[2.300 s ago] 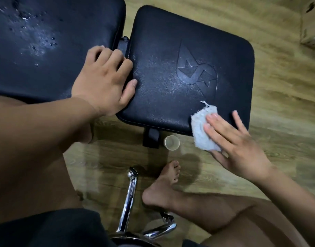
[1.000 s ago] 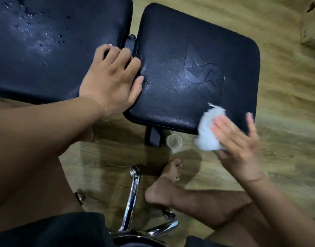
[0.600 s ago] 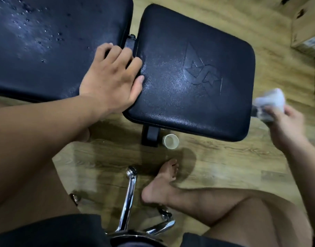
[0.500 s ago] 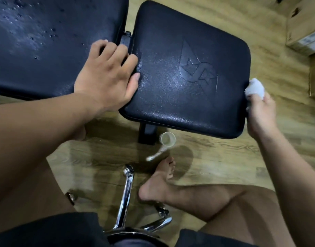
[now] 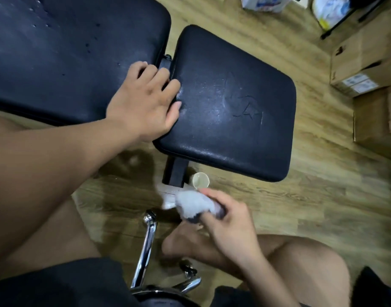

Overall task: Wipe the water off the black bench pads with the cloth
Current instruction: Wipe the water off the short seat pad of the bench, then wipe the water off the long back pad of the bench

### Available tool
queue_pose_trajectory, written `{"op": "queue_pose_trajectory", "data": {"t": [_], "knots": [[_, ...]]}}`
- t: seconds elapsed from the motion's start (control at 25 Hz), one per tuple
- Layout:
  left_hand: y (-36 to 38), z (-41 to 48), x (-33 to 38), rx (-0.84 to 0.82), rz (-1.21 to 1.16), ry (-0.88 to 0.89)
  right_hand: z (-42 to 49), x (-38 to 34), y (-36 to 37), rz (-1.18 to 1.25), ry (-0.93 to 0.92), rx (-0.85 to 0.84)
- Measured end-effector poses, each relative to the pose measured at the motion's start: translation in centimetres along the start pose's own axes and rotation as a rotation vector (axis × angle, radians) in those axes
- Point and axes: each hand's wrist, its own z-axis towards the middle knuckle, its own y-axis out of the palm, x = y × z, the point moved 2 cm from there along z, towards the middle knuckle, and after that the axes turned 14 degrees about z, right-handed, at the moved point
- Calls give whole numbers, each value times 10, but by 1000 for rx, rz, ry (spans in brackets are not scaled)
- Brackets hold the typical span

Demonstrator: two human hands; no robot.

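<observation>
Two black bench pads fill the upper part of the view. The long pad (image 5: 64,58) on the left carries scattered water drops. The smaller seat pad (image 5: 230,107) on the right has an embossed logo and a damp sheen. My left hand (image 5: 146,103) lies flat across the gap between them, fingers spread on the seat pad's left edge. My right hand (image 5: 225,220) is off the pads, low in front of the seat, closed around a crumpled white cloth (image 5: 192,204) that looks blurred.
A small paper cup (image 5: 200,180) stands on the wooden floor beside the black bench post (image 5: 174,173). A chrome chair leg (image 5: 146,249) and my bare foot (image 5: 183,242) lie below. Cardboard boxes (image 5: 365,63) and bags sit at the right and far edge.
My right hand, which held the cloth at the seat pad's right edge, has swung down and left to below the pad's front. My left hand has stayed put.
</observation>
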Motion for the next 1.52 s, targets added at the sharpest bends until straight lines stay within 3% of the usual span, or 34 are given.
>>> {"op": "queue_pose_trajectory", "data": {"t": [0.04,0.12,0.2,0.24,0.32,0.44,0.52,0.56,0.6,0.64,0.72,0.8,0.84,0.92,1.0,1.12,1.2,1.28,1.36,1.52], "knots": [[1,2,-3,-26,-65,-21,9,-16,15,28,-51,18],[4,13,-10,-29,-360,-188,36,-52,20,43,-233,246],[3,19,-17,71,-727,-467,58,-85,22,-113,-504,462],[1,20,-22,110,-853,-548,69,-96,32,-225,-619,479],[-11,17,-34,126,-986,-546,94,-99,60,-339,-668,289],[-41,-5,-64,170,-951,-394,107,-87,86,-416,-640,37],[-52,-31,-80,170,-935,-385,87,-61,83,-724,-731,-190],[-55,-48,-82,145,-945,-417,71,-43,78,-941,-680,-369],[-56,-65,-81,105,-963,-438,55,-27,67,-1097,-516,-495],[-57,-82,-78,51,-992,-434,41,-20,57,-1112,-330,-517],[-60,-111,-71,-83,-1069,-394,31,-26,41,-837,-110,-228],[-69,-138,-64,-219,-1111,-368,18,-46,40,-322,-127,217],[-77,-151,-62,-268,-1119,-368,7,-57,52,3,-124,328],[-91,-180,-60,-345,-1222,-408,-14,-74,99,681,-39,237],[-106,-208,-62,-403,-1399,-507,-46,-84,153,1015,58,87],[-121,-239,-77,-505,-1650,-661,-88,-90,190,1078,37,-98],[-129,-252,-85,-498,-1613,-643,-102,-86,192,834,-84,-160],[-139,-260,-87,-446,-1539,-619,-107,-82,190,599,-172,-77],[-148,-266,-86,-399,-1488,-597,-114,-86,185,629,-164,34],[-157,-274,-81,-325,-1340,-578,-129,-84,183,741,-50,95]]}}
